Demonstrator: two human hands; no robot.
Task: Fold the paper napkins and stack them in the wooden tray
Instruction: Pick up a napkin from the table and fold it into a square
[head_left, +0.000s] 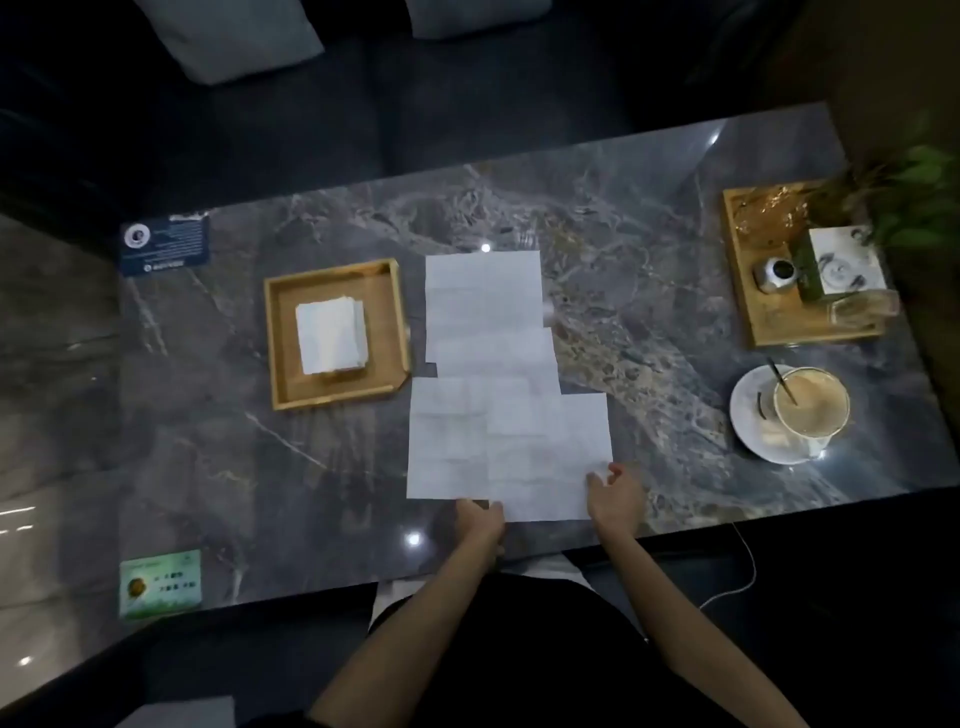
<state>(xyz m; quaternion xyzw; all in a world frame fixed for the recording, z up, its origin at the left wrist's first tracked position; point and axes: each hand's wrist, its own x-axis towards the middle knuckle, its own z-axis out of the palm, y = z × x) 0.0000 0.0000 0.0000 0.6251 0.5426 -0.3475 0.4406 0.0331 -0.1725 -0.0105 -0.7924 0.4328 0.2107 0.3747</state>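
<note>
Several unfolded white paper napkins lie overlapping down the middle of the dark marble table. The nearest napkin (545, 457) lies on top at the front. My left hand (480, 522) pinches its near left edge. My right hand (615, 496) pinches its near right corner. Another open napkin (447, 441) lies partly under it to the left, and a farther napkin (483, 296) lies behind. Left of the napkins stands the wooden tray (283, 353), holding a stack of folded napkins (332, 335).
A cup of milky coffee (810, 402) with a spoon stands on a white saucer at the right. Behind it a second wooden tray (748, 312) holds a small pot, a box and glasses, with a plant beside. Cards lie at the table's left corners.
</note>
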